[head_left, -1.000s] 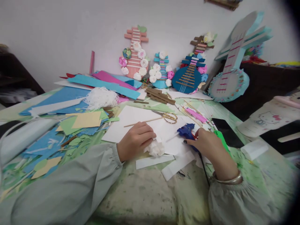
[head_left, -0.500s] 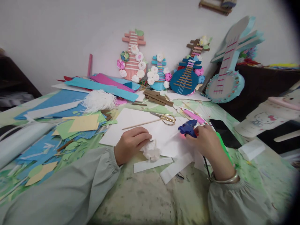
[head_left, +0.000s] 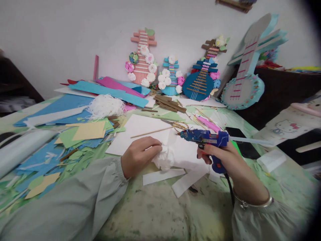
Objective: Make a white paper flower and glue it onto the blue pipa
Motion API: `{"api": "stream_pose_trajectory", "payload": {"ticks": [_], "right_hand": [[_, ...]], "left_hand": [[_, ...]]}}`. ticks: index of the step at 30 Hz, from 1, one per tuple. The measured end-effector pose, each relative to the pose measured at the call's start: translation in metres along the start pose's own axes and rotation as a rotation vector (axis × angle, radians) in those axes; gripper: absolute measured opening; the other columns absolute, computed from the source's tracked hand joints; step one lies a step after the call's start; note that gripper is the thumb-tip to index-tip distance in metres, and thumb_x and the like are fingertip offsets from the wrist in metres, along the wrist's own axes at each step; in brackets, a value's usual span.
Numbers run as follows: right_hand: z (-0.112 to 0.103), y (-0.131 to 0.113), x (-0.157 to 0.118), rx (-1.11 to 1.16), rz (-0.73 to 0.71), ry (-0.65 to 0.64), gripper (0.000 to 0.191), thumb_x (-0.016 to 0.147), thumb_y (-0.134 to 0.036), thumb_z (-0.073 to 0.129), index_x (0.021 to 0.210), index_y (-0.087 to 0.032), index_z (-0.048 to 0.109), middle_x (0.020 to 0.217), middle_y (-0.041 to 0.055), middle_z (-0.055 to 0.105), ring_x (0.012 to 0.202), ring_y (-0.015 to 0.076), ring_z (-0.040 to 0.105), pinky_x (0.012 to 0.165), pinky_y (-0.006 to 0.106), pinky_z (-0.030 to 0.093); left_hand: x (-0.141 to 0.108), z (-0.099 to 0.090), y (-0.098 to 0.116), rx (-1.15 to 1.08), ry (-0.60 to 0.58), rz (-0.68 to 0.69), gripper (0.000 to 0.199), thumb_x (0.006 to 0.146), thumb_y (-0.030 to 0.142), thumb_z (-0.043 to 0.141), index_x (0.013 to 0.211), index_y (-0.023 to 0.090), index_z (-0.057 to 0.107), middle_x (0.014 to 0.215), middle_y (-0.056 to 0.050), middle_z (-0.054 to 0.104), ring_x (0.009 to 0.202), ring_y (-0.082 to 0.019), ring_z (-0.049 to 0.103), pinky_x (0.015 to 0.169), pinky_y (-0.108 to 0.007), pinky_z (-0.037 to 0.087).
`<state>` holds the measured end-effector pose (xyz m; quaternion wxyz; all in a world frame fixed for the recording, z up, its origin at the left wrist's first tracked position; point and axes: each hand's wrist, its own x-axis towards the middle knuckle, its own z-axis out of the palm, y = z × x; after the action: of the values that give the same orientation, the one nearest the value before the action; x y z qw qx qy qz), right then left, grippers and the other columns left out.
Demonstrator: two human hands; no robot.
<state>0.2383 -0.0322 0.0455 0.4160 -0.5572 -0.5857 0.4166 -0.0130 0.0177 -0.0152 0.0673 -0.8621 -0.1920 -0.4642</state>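
My left hand [head_left: 140, 156] is closed, its fingertips pinching the edge of a white paper flower [head_left: 164, 158] just above the table. In my right hand [head_left: 227, 160] is a blue hot glue gun [head_left: 204, 136], my fingers wrapped round its handle. The nozzle points left, above and to the right of the flower and apart from it. A clear glue stick [head_left: 250, 140] juts from the gun's back end. Two white paper strips [head_left: 163, 176] lie in front of the flower, with a white sheet [head_left: 140, 125] behind it.
Gold-handled scissors [head_left: 181, 125] and a thin wooden stick [head_left: 150, 132] lie on the sheet. Coloured paper scraps [head_left: 86, 131] and white string [head_left: 106, 106] cover the left side. Flower-trimmed paper lutes [head_left: 198, 85] stand along the wall. A phone [head_left: 242, 142] and a cup [head_left: 283, 125] are at right.
My right hand has turned the glue gun, so that its side now faces me and its nozzle points left. The flower looks turned slightly in my left hand, which stays in place.
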Motion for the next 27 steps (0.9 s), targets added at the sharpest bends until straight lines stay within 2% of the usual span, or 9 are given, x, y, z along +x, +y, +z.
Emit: {"api": "stream_pose_trajectory", "payload": {"ticks": [3,6,9,12,15,18,22,27], "right_hand": [[0.000,-0.002,-0.002,-0.035,0.014,-0.047,0.022,0.070,-0.033,0.061,0.054,-0.018,0.063,0.051,0.0011,0.058,0.046,0.0116,0.050,0.043,0.022,0.039],[0.001,-0.001,-0.001,-0.051,-0.002,-0.023,0.022,0.071,-0.035,0.061,0.058,-0.018,0.064,0.056,0.0019,0.060,0.048,0.0120,0.051,0.044,0.022,0.038],[0.001,0.002,0.000,-0.026,-0.030,0.004,0.021,0.074,-0.035,0.060,0.061,-0.018,0.063,0.060,0.0024,0.061,0.049,0.0118,0.051,0.044,0.022,0.037],[0.001,0.006,0.001,0.029,-0.076,-0.013,0.021,0.076,-0.033,0.059,0.062,-0.018,0.064,0.060,0.0024,0.061,0.050,0.0120,0.051,0.045,0.023,0.037],[0.004,0.010,0.002,0.104,-0.114,-0.060,0.022,0.078,-0.034,0.059,0.065,-0.017,0.065,0.062,0.0032,0.063,0.050,0.0121,0.050,0.047,0.024,0.037],[0.011,0.011,0.002,0.119,-0.125,-0.108,0.022,0.077,-0.034,0.060,0.066,-0.017,0.065,0.063,0.0027,0.063,0.049,0.0115,0.050,0.047,0.025,0.038],[0.016,0.011,0.003,0.148,-0.120,-0.147,0.023,0.077,-0.034,0.060,0.064,-0.016,0.066,0.061,0.0023,0.062,0.049,0.0110,0.049,0.048,0.024,0.039],[0.014,0.014,0.003,0.204,-0.138,-0.090,0.021,0.079,-0.032,0.060,0.067,-0.016,0.067,0.063,0.0032,0.063,0.050,0.0115,0.049,0.046,0.025,0.036]], "left_hand": [[0.000,0.001,0.000,0.005,-0.001,-0.017,0.013,0.086,0.011,0.052,0.083,0.018,0.062,0.083,-0.006,0.069,0.078,-0.014,0.064,0.072,-0.025,0.050],[0.003,0.001,0.002,-0.065,-0.002,-0.062,0.014,0.085,0.010,0.053,0.082,0.018,0.063,0.083,-0.005,0.069,0.078,-0.013,0.063,0.071,-0.024,0.050],[0.007,-0.001,0.004,-0.255,-0.006,-0.202,0.013,0.082,0.009,0.053,0.084,0.017,0.064,0.088,-0.007,0.067,0.082,-0.015,0.063,0.075,-0.026,0.051],[0.014,-0.002,0.004,-0.377,0.014,-0.426,0.006,0.082,0.017,0.056,0.084,0.016,0.062,0.088,-0.008,0.066,0.083,-0.017,0.061,0.070,-0.028,0.049],[0.018,0.003,0.003,-0.378,0.027,-0.629,0.021,0.076,0.028,0.069,0.092,0.016,0.062,0.091,-0.006,0.065,0.076,-0.014,0.059,0.060,-0.024,0.045],[0.021,0.010,0.002,-0.415,0.023,-0.718,0.028,0.073,0.028,0.072,0.098,0.017,0.066,0.089,-0.005,0.064,0.068,-0.011,0.055,0.054,-0.022,0.042],[0.021,0.015,0.000,-0.559,0.048,-0.785,0.013,0.076,0.026,0.068,0.083,0.015,0.072,0.076,-0.004,0.066,0.066,-0.012,0.056,0.057,-0.023,0.043],[0.020,0.014,-0.007,-0.677,0.140,-0.940,0.013,0.072,0.024,0.067,0.080,0.015,0.070,0.073,-0.002,0.066,0.064,-0.012,0.056,0.059,-0.023,0.043]]}}
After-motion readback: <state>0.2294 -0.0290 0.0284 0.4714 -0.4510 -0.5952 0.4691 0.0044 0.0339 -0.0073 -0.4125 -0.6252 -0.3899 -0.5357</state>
